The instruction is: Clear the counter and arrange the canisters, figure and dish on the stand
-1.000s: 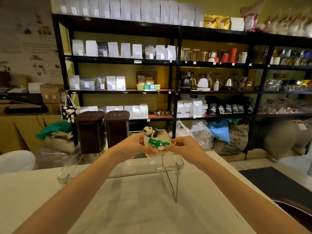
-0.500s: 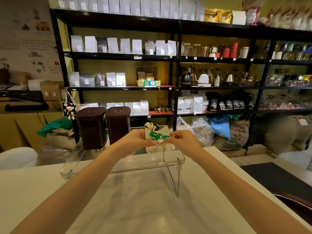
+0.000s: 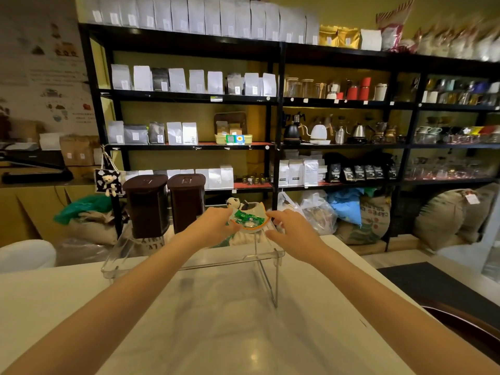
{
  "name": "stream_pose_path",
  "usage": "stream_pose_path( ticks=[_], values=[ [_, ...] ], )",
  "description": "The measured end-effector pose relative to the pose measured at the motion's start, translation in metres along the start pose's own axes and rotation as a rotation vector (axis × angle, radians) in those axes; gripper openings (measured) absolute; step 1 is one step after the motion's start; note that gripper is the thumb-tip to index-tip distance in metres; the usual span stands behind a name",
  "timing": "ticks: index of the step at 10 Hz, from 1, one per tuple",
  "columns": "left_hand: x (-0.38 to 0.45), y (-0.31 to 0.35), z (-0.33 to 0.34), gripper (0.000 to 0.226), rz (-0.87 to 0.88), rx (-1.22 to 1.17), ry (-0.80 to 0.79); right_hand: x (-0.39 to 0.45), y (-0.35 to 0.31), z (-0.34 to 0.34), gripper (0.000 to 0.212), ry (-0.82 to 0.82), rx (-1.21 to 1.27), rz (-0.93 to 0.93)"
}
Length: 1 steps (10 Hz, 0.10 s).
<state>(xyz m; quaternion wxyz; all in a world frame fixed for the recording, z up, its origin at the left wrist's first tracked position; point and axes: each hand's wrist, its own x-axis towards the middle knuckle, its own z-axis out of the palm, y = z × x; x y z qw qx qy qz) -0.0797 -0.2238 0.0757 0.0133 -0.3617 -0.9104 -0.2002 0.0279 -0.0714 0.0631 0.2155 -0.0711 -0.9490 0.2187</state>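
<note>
A small dish (image 3: 250, 221) with an orange rim and green-wrapped sweets in it sits at the right end of the clear acrylic stand (image 3: 189, 267). My left hand (image 3: 213, 226) still grips the dish's left edge. My right hand (image 3: 290, 230) is just off its right edge, with the fingers spread and nothing in them. A panda figure (image 3: 233, 203) stands right behind the dish. Two dark brown canisters (image 3: 147, 205) (image 3: 186, 201) stand upright side by side on the left half of the stand. The stand rests on the white marble counter (image 3: 216, 334).
Black shelving (image 3: 278, 98) with coffee bags, kettles and glassware fills the wall behind the counter. Sacks and plastic bags (image 3: 362, 215) lie on the floor below it. A dark mat (image 3: 438, 285) is at the right, and a white rounded object (image 3: 25, 257) is at the left edge.
The dish has come down slightly onto the stand's right end. My right hand has let go of it and opened; my left hand stays on its edge.
</note>
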Motion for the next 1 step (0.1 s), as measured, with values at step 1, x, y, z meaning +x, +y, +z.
stream_pose_path(
  ticks=[1],
  values=[
    [-0.0117, 0.0084, -0.0031, 0.04, 0.016, 0.177, 0.058, -0.0242, -0.0027, -0.0096, 0.054, -0.057, -0.15, -0.066]
  ],
)
